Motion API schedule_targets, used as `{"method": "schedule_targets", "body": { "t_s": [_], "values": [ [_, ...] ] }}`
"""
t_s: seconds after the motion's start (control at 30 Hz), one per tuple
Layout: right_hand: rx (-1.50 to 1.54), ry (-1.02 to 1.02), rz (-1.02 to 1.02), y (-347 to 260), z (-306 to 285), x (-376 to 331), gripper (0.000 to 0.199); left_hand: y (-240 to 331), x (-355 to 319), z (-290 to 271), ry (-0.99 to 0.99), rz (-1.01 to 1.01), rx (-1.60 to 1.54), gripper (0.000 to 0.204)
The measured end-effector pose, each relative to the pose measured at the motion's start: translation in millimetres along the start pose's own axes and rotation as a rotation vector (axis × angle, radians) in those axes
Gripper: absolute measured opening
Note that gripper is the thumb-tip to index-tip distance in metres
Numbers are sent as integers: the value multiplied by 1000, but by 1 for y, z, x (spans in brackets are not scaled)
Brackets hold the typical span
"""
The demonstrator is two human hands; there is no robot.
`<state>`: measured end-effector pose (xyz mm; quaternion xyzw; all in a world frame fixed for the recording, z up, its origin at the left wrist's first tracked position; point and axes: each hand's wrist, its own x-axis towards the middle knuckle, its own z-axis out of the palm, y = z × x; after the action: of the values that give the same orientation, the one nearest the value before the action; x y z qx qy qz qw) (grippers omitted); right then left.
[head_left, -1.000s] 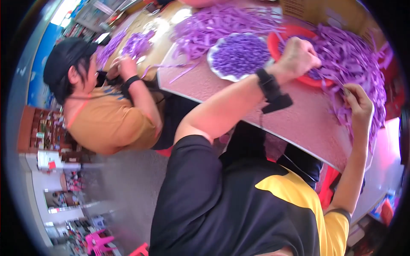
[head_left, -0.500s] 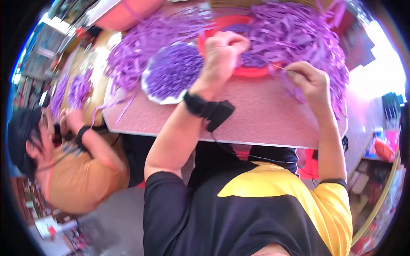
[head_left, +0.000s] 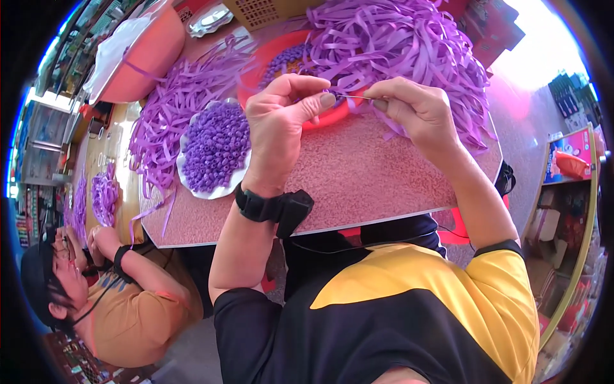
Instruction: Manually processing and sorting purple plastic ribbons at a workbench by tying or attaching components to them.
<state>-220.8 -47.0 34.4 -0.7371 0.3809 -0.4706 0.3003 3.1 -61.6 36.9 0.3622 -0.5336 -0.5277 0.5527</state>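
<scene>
My right hand (head_left: 412,115) pinches a thin needle (head_left: 355,97) between thumb and fingertips, its tip pointing left. Facing it, my left hand (head_left: 278,125) is curled in a pinch with the thumb beside the needle's tip; what lies in its fingers is too small to make out. Both hands are over the near rim of a red basin (head_left: 329,120), which holds purple beads (head_left: 284,61) partly hidden by my left hand. Left of that hand, purple beads (head_left: 217,144) heap up on a white scalloped plate (head_left: 211,193). A large pile of purple ribbons (head_left: 403,45) spills over the basin's right side.
More purple ribbons (head_left: 163,115) lie left of the plate on the pink table (head_left: 371,173). A pink tub (head_left: 150,61) and a tan basket (head_left: 268,13) stand behind. At the left, a person (head_left: 137,307) in orange works by purple strands (head_left: 104,195). A shelf (head_left: 550,256) is at right.
My left hand has come down from above the basin towards the needle, and the two hands are now close together. The view has shifted, showing more of the tub and basket.
</scene>
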Motion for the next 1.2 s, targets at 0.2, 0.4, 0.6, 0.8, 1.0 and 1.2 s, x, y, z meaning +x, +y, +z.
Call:
{"method": "schedule_targets", "body": {
  "t_s": [0.2, 0.4, 0.6, 0.8, 1.0, 1.2],
  "values": [
    [-109, -50, 14, 0, -4, -1, 19, 2, -5, 8, -52, -17, 69, 17],
    [-119, -48, -9, -1, -2, -1, 20, 5, -10, 14, -73, -17, 120, 18],
    [-97, -71, -40, -2, -4, -1, 21, 2, -11, 16, -84, 1, 55, 17],
    [16, -65, -23, -3, -3, -2, 25, -2, -11, 13, -97, 30, 54, 16],
    [67, -62, -7, -1, 4, -1, 19, -6, -12, 14, -117, 112, 106, 18],
    [223, -82, 235, -4, 4, -2, 17, 0, -17, 19, -119, -62, -35, 20]
  ]
}}
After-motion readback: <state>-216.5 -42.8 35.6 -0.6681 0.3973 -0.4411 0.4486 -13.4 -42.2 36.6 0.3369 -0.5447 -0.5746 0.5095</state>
